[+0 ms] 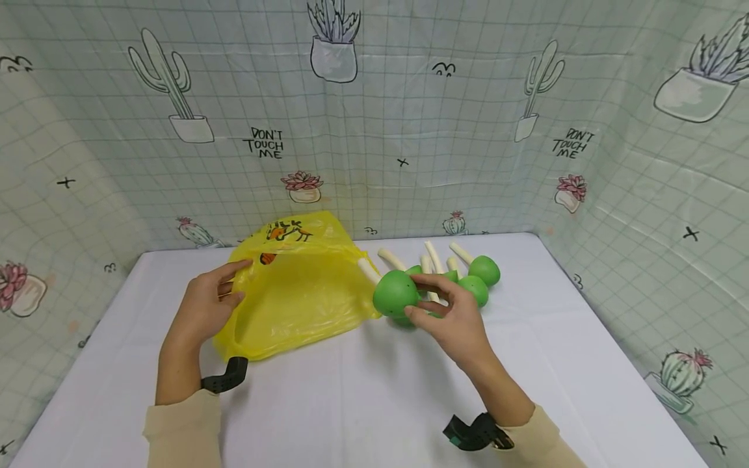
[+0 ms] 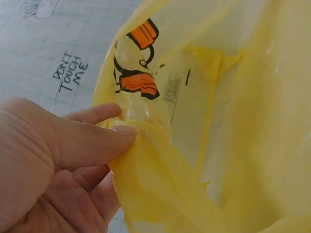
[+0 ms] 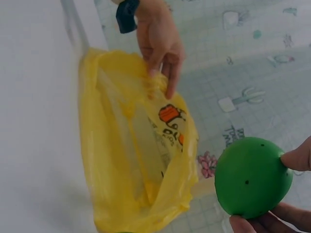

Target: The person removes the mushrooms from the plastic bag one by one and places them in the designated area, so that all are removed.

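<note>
My left hand (image 1: pixel 206 305) pinches the rim of a yellow plastic bag (image 1: pixel 310 292) between thumb and fingers. In the left wrist view, the thumb presses on the bag's edge (image 2: pixel 160 179) beside an orange and black print. The bag lies on its side, its mouth spread wide. With fingertips and thumb, my right hand (image 1: pixel 455 318) grips a green toy mushroom (image 1: pixel 395 294) by its dotted cap, just right of the bag's mouth. Its pale stem points up and left in the head view. The right wrist view shows the green cap (image 3: pixel 253 177) apart from the bag.
Several more green mushrooms (image 1: pixel 474 290) with pale stems lie in a pile behind my right hand. All this is on a white-covered table (image 1: pixel 351 403). A cactus-print cloth (image 1: pixel 380 117) rises at the back and both sides.
</note>
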`<control>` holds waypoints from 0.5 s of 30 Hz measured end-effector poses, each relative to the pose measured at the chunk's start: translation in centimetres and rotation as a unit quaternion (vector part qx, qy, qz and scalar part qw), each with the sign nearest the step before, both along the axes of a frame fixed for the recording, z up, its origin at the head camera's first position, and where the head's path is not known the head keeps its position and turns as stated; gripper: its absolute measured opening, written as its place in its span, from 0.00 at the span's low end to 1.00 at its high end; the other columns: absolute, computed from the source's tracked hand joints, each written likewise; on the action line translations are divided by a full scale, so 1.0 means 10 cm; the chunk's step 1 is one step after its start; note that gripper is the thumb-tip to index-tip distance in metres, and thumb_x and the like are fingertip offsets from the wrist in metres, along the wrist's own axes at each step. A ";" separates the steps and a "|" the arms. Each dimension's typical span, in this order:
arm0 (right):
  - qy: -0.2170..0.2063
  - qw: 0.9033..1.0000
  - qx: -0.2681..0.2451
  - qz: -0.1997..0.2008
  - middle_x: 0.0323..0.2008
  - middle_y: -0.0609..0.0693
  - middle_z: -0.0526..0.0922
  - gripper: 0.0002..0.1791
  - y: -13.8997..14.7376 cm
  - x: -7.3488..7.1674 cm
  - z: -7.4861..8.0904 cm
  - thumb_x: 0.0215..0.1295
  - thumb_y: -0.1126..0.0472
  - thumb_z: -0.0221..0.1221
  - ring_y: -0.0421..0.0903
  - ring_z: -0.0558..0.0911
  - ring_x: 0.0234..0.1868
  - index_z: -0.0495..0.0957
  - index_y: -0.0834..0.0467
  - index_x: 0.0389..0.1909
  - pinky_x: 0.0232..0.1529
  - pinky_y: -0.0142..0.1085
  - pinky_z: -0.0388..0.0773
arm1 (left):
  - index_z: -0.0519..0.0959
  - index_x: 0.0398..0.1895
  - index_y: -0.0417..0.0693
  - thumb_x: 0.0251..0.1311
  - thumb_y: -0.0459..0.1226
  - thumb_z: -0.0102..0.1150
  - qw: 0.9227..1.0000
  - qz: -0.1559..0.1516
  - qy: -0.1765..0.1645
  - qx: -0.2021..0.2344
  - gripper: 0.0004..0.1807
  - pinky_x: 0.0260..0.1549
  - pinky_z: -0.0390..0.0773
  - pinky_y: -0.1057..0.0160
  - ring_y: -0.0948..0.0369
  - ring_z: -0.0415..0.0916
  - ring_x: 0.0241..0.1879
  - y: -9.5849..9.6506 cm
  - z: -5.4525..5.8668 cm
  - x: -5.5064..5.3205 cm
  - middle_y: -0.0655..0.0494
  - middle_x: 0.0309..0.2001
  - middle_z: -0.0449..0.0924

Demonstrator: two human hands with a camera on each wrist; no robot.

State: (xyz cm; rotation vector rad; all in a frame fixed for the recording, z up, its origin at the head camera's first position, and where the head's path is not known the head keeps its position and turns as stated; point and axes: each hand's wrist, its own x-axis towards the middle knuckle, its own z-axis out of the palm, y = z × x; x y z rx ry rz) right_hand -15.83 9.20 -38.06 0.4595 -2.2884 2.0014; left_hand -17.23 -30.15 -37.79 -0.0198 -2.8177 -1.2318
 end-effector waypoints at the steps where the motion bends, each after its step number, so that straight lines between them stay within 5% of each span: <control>1: 0.001 1.000 0.000 -0.002 0.63 0.63 0.78 0.28 0.03 0.00 0.00 0.61 0.75 0.67 0.56 0.84 0.58 0.77 0.68 0.65 0.56 0.37 0.85 | 0.67 0.79 0.40 0.70 0.21 0.56 1.000 0.000 0.000 0.000 0.34 0.60 0.80 0.39 0.32 0.71 0.67 0.00 0.00 0.00 0.29 0.76 0.62; 10: 0.009 0.999 0.016 -0.045 0.64 0.61 0.78 0.27 0.33 -0.05 -0.08 0.63 0.75 0.65 0.41 0.85 0.56 0.76 0.69 0.65 0.58 0.33 0.83 | 0.67 0.79 0.40 0.70 0.21 0.57 1.000 0.002 -0.001 -0.003 0.34 0.60 0.80 0.38 0.31 0.71 0.66 0.01 0.00 0.02 0.29 0.76 0.62; 15: -0.003 0.998 0.017 -0.063 0.65 0.61 0.77 0.27 0.49 -0.05 -0.12 0.65 0.75 0.63 0.42 0.87 0.53 0.75 0.69 0.67 0.52 0.31 0.85 | 0.67 0.78 0.40 0.70 0.21 0.56 1.000 0.005 0.004 -0.006 0.33 0.60 0.80 0.39 0.32 0.72 0.65 0.02 0.01 0.02 0.30 0.75 0.63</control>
